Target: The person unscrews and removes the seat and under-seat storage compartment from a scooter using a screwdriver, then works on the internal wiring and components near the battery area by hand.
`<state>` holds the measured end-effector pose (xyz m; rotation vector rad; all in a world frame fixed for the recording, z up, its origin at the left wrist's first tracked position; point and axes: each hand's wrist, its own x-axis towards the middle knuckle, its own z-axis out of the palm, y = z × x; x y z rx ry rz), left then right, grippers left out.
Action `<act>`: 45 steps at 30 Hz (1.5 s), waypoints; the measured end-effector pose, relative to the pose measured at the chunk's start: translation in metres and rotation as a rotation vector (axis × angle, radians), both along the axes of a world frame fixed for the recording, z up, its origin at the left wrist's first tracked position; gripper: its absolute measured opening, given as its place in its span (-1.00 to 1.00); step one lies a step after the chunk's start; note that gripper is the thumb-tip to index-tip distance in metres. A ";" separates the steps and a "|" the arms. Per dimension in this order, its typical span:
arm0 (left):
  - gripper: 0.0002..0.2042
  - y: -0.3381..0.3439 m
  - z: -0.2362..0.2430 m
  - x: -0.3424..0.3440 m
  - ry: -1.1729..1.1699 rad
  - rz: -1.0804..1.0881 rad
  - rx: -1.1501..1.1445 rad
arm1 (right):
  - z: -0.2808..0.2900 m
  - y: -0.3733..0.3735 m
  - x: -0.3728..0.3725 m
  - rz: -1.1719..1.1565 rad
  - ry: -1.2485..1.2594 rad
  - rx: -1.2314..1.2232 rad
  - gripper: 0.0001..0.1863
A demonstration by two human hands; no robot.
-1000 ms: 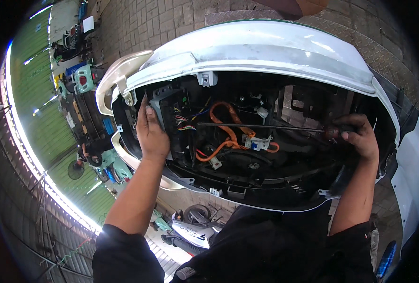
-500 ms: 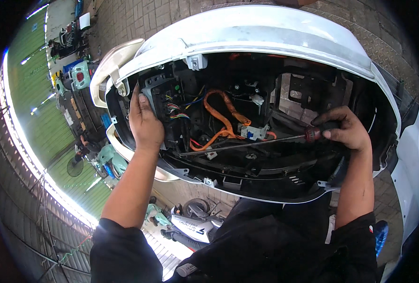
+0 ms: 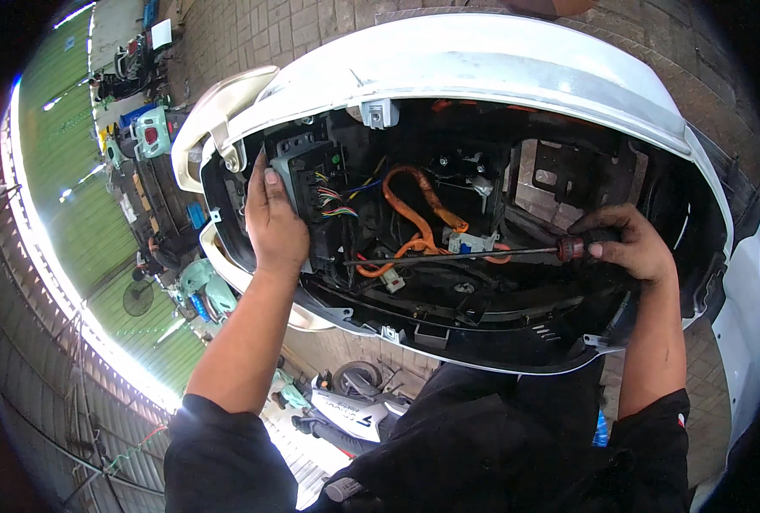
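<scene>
The right hand (image 3: 628,248) grips a long screwdriver (image 3: 457,254) at 3 o'clock, its tip at the wiring by the orange cable (image 3: 414,205). The left hand (image 3: 273,227), fingers together, presses the black module (image 3: 307,184) at 9 o'clock. Probably loosening a fastener inside the white shell (image 3: 483,68); next comes seating the tip squarely.

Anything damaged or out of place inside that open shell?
Nothing looks broken. The orange cable loops loosely through the open white body shell, with coloured wires fanned beside the black module that the left hand steadies. The right hand holds a long screwdriver across the cavity.
</scene>
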<state>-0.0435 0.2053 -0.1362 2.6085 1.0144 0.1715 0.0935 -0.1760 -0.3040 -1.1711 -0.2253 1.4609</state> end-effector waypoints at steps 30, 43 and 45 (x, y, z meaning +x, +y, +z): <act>-0.63 0.001 0.008 0.002 -0.086 -0.047 -0.105 | 0.112 -0.057 -0.012 0.047 -0.082 -0.181 -0.43; -0.62 0.007 -0.006 0.002 -0.080 -0.134 -0.049 | 0.184 -0.111 -0.195 0.195 -0.289 -0.317 -0.39; -0.61 0.006 -0.005 0.003 -0.095 -0.134 -0.058 | 0.189 -0.128 -0.240 0.203 -0.239 -0.387 -0.39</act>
